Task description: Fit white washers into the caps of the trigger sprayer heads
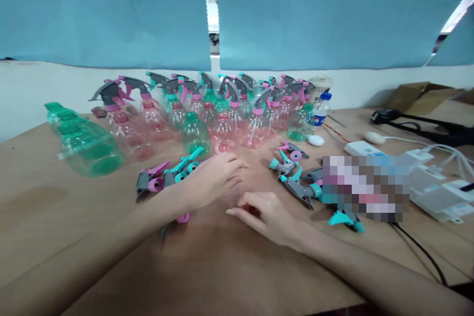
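Note:
My left hand (218, 177) reaches over the middle of the table, its fingers stretched out and nothing seen in them. Just in front of it stand a clear pink bottle (224, 131) and a green bottle (195, 133), both without spray heads. Loose trigger spray heads (155, 180) in grey, pink and teal lie beside and partly behind my left forearm. My right hand (268, 215) hovers lower and to the right, thumb and fingers loosely curved and apart, with nothing visible between them. Nearest to it on the right are more loose spray heads (298, 190).
Behind stand several pink and green bottles with trigger heads (259, 113). Capless green bottles (89, 145) are at left. A Pepsi bottle (321, 111), power strip (365, 150), white adapters (437, 187), black cable (422, 252) and cardboard box (414, 98) occupy the right. A blurred patch hides something there.

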`<state>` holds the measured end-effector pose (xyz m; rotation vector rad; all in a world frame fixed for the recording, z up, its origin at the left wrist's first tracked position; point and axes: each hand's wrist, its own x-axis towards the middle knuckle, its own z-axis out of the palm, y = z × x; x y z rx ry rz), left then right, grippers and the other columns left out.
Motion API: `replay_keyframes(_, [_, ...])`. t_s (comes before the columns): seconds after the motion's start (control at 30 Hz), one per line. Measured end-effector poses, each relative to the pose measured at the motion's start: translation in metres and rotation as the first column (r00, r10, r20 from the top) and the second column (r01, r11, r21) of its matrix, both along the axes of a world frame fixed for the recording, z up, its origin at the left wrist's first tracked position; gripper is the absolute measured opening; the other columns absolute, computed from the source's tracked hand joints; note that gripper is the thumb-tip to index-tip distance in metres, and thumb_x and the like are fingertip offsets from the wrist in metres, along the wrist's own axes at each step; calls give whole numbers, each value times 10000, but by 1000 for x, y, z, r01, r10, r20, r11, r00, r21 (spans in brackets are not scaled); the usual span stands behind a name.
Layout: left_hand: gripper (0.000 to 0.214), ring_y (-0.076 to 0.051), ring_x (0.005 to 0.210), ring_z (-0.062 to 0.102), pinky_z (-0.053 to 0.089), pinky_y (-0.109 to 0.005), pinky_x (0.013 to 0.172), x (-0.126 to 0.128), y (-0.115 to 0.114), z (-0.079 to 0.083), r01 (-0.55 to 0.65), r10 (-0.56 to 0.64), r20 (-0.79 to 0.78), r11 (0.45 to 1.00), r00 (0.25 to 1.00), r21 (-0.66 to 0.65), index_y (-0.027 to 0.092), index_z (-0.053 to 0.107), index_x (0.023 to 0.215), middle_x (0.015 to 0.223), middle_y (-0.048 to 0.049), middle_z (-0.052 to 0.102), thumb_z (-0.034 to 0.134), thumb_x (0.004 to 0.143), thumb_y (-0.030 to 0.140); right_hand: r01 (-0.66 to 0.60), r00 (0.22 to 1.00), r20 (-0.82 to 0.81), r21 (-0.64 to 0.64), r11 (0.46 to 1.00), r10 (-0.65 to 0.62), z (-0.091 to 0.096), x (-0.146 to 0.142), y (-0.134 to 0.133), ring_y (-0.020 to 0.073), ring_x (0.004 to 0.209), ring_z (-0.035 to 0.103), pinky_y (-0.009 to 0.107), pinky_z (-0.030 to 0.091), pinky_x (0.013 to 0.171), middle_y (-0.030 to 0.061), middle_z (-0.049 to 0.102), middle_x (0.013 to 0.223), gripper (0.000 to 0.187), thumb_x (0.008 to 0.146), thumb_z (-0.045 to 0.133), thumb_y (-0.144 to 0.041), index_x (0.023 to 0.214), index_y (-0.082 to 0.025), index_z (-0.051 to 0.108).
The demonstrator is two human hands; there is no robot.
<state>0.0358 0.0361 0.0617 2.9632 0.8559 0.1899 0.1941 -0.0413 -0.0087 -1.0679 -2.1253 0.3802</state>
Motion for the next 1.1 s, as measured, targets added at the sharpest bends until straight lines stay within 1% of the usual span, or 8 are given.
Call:
replay_keyframes(0.1, [244, -206, 1089, 529, 414, -352, 921, 36, 19, -11, 116, -116, 23, 993, 993, -8, 170, 549, 1158, 1176, -72, 583, 447, 940, 212, -2, 1000, 18, 40, 999, 2, -3, 1, 3, 109, 545, 527, 225, 365, 535, 0, 614, 622, 327, 918, 498, -388, 699, -162, 589])
replay_keyframes(0.2, [327, -227, 1109, 525, 431, -366, 915, 67, 34, -21, 57, -57, 20, 998, 998, -22, 163, 510, 1215, 1185, -91, 576, 538, 901, 248, -7, 1000, 6, 60, 998, 7, -7, 1, 8, 114, 550, 550, 224, 396, 557, 2, 626, 619, 301, 906, 526, -369, 699, -161, 595])
replay_keyframes(0.37, [326, -225, 1086, 542, 454, -333, 871, 107, 45, -28, 76, -76, 20, 997, 997, -2, 174, 529, 1183, 1178, -87, 568, 555, 893, 320, -12, 1000, -1, 89, 996, 13, -11, 0, 15, 145, 660, 619, 301, 423, 841, 13, 665, 649, 282, 885, 575, -334, 662, -161, 593])
replay_keyframes(0.53, [293, -249, 1083, 537, 443, -337, 840, 150, 56, -31, 72, -74, 15, 994, 997, 78, 150, 531, 1151, 1152, -118, 562, 470, 933, 336, -7, 999, 43, 42, 999, 5, -10, 0, 17, 138, 645, 619, 291, 420, 841, 10, 675, 665, 273, 887, 574, -336, 672, -168, 590])
replay_keyframes(0.7, [422, -333, 980, 587, 394, -433, 855, 189, 62, -43, 41, -36, -37, 990, 999, 138, 83, 572, 1006, 981, -177, 642, 597, 827, 465, 3, 998, 58, 46, 999, -6, -11, 0, 17, 144, 693, 621, 293, 416, 839, 19, 678, 687, 240, 892, 564, -307, 707, -164, 621])
replay_keyframes(0.8, [373, -328, 908, 613, 391, -433, 833, 198, 63, -49, 20, -14, -34, 987, 999, 158, 69, 551, 1004, 902, -174, 665, 622, 818, 384, 14, 998, 53, 58, 998, -17, -12, 1, 18, 162, 746, 628, 296, 423, 826, 31, 687, 715, 232, 882, 578, -333, 740, -160, 642])
replay_keyframes(0.9, [271, -306, 902, 621, 407, -403, 806, 195, 65, -44, 16, -18, 8, 986, 1000, 167, 84, 526, 1029, 933, -163, 661, 575, 847, 280, 10, 997, 76, 62, 998, -15, -12, 1, 19, 170, 743, 636, 310, 420, 851, 34, 689, 704, 245, 893, 559, -324, 737, -154, 640])
replay_keyframes(1.1, [280, -228, 987, 583, 443, -304, 773, 156, 60, -8, 29, -50, 135, 987, 989, 159, 144, 470, 1126, 1109, -105, 598, 529, 872, 245, 25, 993, 113, 44, 999, -30, -9, 3, 18, 169, 742, 640, 313, 414, 841, 31, 693, 723, 220, 901, 544, -305, 770, -154, 636])
